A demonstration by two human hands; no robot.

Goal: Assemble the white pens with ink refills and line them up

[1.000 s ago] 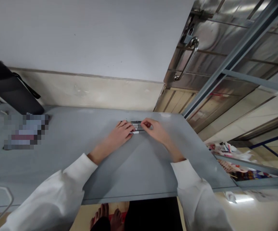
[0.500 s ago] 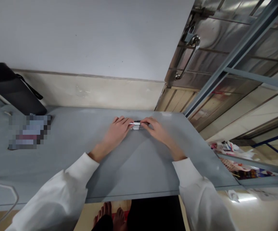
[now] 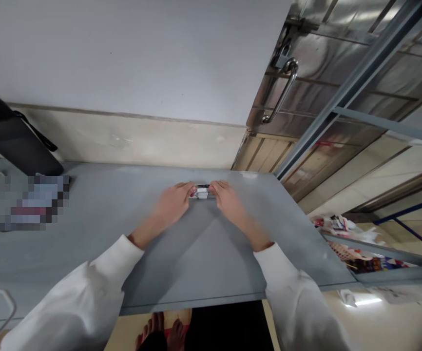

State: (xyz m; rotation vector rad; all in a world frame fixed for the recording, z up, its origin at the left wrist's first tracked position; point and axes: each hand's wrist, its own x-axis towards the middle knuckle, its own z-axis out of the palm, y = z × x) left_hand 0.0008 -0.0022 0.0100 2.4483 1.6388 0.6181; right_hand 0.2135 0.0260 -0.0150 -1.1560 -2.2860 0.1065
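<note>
Several slim white and dark pens (image 3: 201,193) lie side by side near the back of the grey table (image 3: 196,253). At their left ends is my left hand (image 3: 174,202), with its fingers closed on them. My right hand (image 3: 225,197) pinches the right ends. Fingertips hide both ends of the bunch, and a dark pen shows along its far side. Both wrists come out of white sleeves.
On the left stand a black case with a strap (image 3: 21,139), a pixelated flat item (image 3: 37,202) and a white cable (image 3: 4,292). A metal frame (image 3: 342,102) rises at the right, beside plastic bags (image 3: 346,226). A wall (image 3: 123,136) borders the table's back.
The whole view has shifted slightly, so things appear a little further left. Both hands are still at the pens; their fingers have changed position slightly, and more of the white pens shows between them.
</note>
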